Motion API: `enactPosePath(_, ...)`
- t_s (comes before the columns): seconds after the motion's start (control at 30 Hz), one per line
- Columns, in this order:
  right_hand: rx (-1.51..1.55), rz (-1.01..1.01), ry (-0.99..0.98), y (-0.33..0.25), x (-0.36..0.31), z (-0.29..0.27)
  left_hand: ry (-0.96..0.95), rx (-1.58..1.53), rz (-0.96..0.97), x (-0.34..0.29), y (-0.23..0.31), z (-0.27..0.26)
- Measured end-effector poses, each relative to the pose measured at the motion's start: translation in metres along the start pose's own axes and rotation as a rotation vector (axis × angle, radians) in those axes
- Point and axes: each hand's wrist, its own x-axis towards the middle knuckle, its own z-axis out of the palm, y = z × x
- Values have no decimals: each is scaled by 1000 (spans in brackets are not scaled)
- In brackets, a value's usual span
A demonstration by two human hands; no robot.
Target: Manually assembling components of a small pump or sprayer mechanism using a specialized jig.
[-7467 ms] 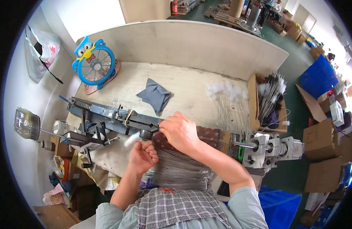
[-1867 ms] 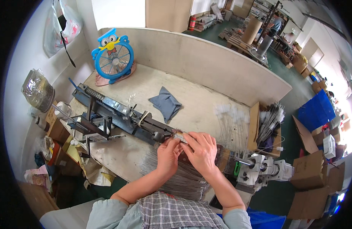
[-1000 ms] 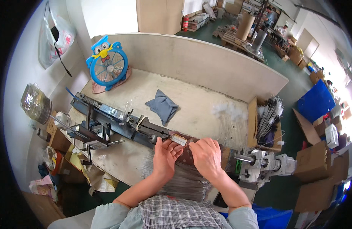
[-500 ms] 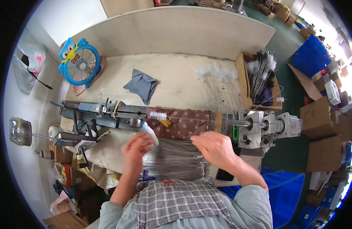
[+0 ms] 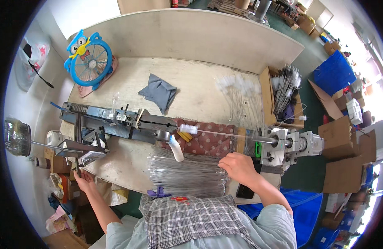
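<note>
At the lower left, my left hand (image 5: 85, 181) closes on the lower end of a dark lever (image 5: 78, 159) on the metal bench device (image 5: 100, 118). My right hand (image 5: 240, 168) is bent over the right end of a bundle of thin metal wires (image 5: 187, 172), fingertips pinched at the wire ends. Beyond the bundle a white bristle brush (image 5: 188, 129) lies level, its twisted wire stem running right to the spindle (image 5: 266, 140) of a clamped machine. A white-wrapped handle (image 5: 176, 150) slants down from the device over the bundle.
A dotted brown cloth (image 5: 210, 145) lies under the brush. Behind are a grey cloth (image 5: 158, 92), a blue fan (image 5: 92, 64) and finished white brushes (image 5: 239, 85). A carton of brushes (image 5: 266, 93) stands at right. A phone (image 5: 244, 191) lies by my right forearm.
My left hand has left the white-wrapped handle and moved down left to the lever. My right hand has lowered slightly to the wire ends. The view has shifted a little.
</note>
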Motion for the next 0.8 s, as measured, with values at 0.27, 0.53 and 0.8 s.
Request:
enactPosePath(0.27,1,39,-13,-10,-2,-22,-417,-114,-319,-116,-56,31)
enactPosePath(0.53,-236,3,14,6,-25,-35,-1062,122,-514,-303,-88,114)
enactPosePath(0.8,-129,83,21,4,-35,-21,-1044,-126,-1445,-377,0,157)
